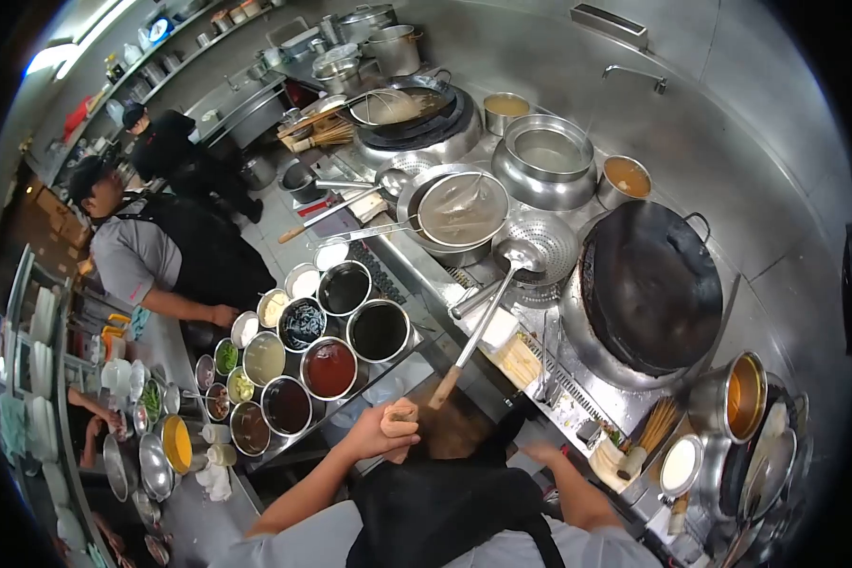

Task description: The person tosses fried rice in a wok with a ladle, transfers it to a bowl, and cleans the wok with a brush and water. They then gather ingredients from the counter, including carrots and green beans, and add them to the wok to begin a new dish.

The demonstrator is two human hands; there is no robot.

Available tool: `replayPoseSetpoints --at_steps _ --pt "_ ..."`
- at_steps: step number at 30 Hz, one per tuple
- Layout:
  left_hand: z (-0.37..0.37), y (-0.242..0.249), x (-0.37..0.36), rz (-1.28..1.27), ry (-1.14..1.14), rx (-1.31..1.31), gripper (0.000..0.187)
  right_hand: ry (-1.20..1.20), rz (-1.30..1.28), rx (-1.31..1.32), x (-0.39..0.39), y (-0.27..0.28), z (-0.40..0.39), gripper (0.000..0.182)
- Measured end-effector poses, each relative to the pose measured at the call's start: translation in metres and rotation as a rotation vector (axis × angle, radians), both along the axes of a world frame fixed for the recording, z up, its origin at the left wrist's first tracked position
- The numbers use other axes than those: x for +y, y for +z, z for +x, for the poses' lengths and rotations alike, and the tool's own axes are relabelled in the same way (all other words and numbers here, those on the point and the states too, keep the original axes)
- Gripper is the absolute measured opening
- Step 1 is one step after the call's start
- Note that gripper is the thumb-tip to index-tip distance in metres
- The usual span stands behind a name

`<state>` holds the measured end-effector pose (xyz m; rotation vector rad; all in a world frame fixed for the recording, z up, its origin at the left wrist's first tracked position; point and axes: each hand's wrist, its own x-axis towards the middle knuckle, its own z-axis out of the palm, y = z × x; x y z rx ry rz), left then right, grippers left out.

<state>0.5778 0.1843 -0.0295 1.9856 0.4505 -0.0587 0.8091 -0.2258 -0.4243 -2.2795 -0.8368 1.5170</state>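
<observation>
My left hand is closed in front of my apron, its fingers wrapped round a small tan and greenish thing that I cannot make out. Just to its right lies the wooden handle end of a long ladle, whose bowl rests on a perforated strainer. Low beside the counter edge is my right hand, its fingers blurred and partly hidden. Beyond it sits a dark wok on a round burner. Left of my left hand stand steel pots of sauces, among them a red sauce.
A mesh strainer lies over a pot. Bamboo brushes and a pot of orange liquid are at the right. On the left, a person in an apron has a hand by the sauce pots; another person stands behind.
</observation>
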Motion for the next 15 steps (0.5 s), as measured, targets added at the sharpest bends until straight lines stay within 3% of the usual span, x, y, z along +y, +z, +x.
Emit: replayPoseSetpoints --at_steps 1,3,4,6,7,9,11,15 --pt "-0.019 0.015 0.005 -0.047 0.057 0.018 0.05 -0.389 -0.11 0.411 0.082 0.091 0.003 0.073" --pt "-0.059 0.014 0.022 -0.055 0.127 -0.006 0.048 -0.75 0.473 0.863 0.175 0.194 -0.014 0.094" --pt "-0.078 0.01 0.031 -0.066 0.105 -0.02 0.048 -0.854 0.517 0.904 0.219 0.224 -0.02 0.085" --pt "-0.112 0.0 0.045 -0.277 0.23 -0.061 0.048 -1.051 0.677 1.042 0.28 0.234 -0.025 0.058" --pt "-0.13 -0.027 0.055 -0.251 0.26 -0.069 0.048 -1.075 0.697 1.017 0.296 0.244 -0.029 0.058" --pt "-0.148 -0.026 0.059 -0.338 0.279 -0.094 0.049 -1.199 0.769 0.412 0.312 0.263 -0.031 0.032" --pt "-0.15 -0.004 0.065 -0.357 0.304 -0.114 0.053 -1.316 0.886 0.519 0.298 0.327 -0.025 0.025" --pt "-0.146 -0.037 0.074 -0.446 0.275 -0.102 0.054 -1.312 1.02 0.398 0.225 0.417 -0.039 0.028"
